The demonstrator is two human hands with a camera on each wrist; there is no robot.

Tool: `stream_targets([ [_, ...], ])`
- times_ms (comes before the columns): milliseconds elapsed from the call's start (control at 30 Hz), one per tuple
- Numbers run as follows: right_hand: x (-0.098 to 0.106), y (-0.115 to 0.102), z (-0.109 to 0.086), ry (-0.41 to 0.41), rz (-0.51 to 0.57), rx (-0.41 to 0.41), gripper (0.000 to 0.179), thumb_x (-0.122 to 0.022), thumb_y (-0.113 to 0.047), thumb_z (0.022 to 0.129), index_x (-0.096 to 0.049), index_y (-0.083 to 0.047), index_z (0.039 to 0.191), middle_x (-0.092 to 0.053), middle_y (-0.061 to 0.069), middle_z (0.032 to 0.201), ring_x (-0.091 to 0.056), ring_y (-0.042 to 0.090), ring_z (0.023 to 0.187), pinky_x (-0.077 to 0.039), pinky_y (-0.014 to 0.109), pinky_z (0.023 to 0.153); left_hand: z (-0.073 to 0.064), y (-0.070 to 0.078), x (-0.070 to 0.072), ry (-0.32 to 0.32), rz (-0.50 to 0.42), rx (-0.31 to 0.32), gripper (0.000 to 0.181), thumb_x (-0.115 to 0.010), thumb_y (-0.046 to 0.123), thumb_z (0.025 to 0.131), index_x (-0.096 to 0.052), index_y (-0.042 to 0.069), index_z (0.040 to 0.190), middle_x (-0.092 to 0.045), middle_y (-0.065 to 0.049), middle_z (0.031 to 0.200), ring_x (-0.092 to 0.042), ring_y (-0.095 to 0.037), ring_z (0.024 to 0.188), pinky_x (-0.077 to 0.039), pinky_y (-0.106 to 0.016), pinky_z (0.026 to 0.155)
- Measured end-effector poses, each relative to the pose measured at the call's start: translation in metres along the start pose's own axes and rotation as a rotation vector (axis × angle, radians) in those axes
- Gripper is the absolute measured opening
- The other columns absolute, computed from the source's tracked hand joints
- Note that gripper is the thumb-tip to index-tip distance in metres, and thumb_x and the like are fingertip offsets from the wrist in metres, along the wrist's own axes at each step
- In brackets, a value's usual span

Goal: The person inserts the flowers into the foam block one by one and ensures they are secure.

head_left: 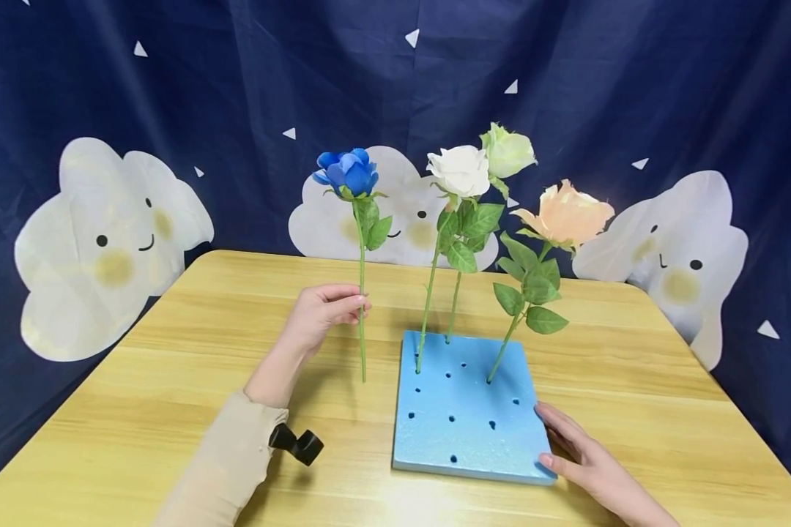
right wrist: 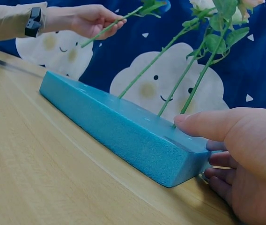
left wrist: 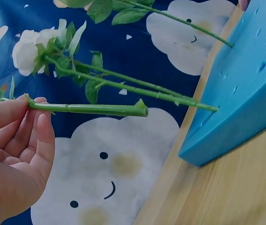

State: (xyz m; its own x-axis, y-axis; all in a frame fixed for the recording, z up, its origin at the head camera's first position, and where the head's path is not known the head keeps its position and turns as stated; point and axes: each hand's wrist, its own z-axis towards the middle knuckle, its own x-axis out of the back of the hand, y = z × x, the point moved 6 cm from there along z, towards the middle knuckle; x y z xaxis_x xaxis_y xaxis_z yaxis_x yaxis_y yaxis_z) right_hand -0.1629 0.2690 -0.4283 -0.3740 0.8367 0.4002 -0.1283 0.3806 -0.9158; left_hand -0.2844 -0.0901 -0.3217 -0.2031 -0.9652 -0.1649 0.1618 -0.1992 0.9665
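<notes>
My left hand [head_left: 323, 311] pinches the green stem of an artificial blue rose [head_left: 348, 176] between thumb and fingertips. The rose is upright, bloom on top, left of a light blue foam block [head_left: 435, 446] with several holes. In the left wrist view, the cut lower end of its stem [left wrist: 119, 110] points toward the block, apart from it. At the block's right edge rests my right hand [head_left: 583, 457], thumb by the near corner and relaxed fingers along the side. A white rose [head_left: 460, 172], a pale green rose [head_left: 507, 151] and a peach rose [head_left: 567, 214] stand in the block.
The block lies on a wooden table [head_left: 191, 351]. Behind the table hangs a dark blue curtain [head_left: 250, 80] printed with clouds and small triangles. A black device [head_left: 296, 443] is strapped at my left wrist. The standing stems lean at different angles, with leaves spreading between them.
</notes>
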Motion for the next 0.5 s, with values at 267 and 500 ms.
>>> stream_targets([
  [267, 0.001, 0.0, 0.001, 0.005, -0.019, 0.024, 0.062, -0.055, -0.012, 0.094, -0.022, 0.003, 0.144, -0.014, 0.032, 0.146, -0.028, -0.018, 0.117, -0.029, 0.004, 0.091, 0.0, 0.003, -0.015, 0.022, 0.0, -0.033, 0.009, -0.062, -0.007, 0.083, -0.064, -0.009, 0.091, -0.067, 0.001, 0.072, -0.062, -0.011, 0.064, -0.054, -0.024, 0.063],
  [500, 0.001, -0.001, 0.001, 0.003, -0.013, 0.074, 0.061, -0.054, -0.009, 0.094, -0.022, 0.006, 0.144, -0.014, 0.035, 0.145, -0.029, -0.017, 0.118, -0.029, 0.004, 0.091, -0.002, 0.005, -0.031, 0.025, 0.084, -0.05, 0.02, -0.064, -0.004, 0.082, -0.06, -0.018, 0.097, -0.066, 0.003, 0.072, -0.062, -0.011, 0.062, -0.054, -0.029, 0.066],
])
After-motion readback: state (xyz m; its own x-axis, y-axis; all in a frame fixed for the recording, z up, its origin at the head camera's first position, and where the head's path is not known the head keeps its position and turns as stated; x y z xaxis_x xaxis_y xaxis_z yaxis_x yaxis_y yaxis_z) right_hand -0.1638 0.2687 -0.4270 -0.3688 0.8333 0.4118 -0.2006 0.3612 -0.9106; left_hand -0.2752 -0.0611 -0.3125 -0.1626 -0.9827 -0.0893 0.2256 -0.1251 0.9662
